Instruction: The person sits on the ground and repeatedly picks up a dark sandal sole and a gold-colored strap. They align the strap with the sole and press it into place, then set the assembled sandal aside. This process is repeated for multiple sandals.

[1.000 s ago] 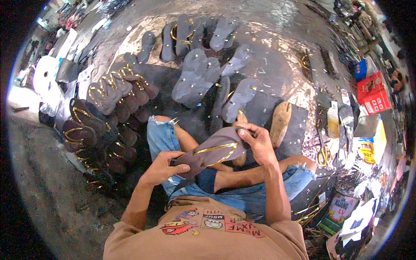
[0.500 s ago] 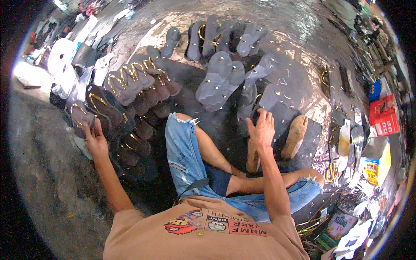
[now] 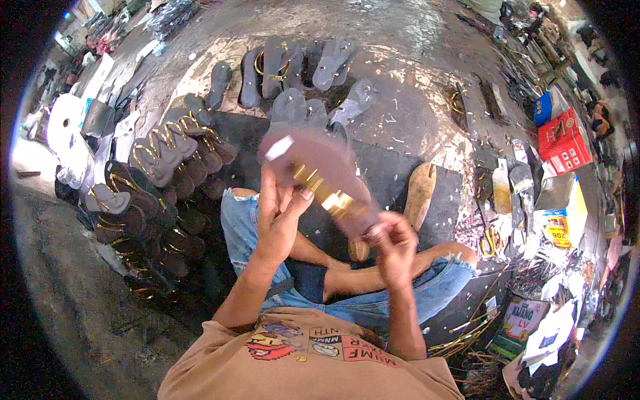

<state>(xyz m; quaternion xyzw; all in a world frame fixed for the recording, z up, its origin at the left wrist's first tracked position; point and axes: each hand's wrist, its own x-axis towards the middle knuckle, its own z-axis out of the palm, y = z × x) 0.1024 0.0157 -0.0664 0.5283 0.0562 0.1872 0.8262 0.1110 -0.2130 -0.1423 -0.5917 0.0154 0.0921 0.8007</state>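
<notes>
We list a flat mauve-brown sandal sole [image 3: 313, 160] carrying a small white patch and glossy gold straps [image 3: 327, 193]. We list rows of dark brown sandals with gold straps [image 3: 157, 167] and rows of grey-lilac soles [image 3: 293, 67]. We list one tan wooden foot-shaped last [image 3: 420, 193] on a black rubber mat [image 3: 393, 167]. We list faded blue ripped denim jeans [image 3: 240, 227], an ochre cotton T-shirt with a red, white and black print [image 3: 307, 343], and a red cardboard box [image 3: 563, 140].
</notes>
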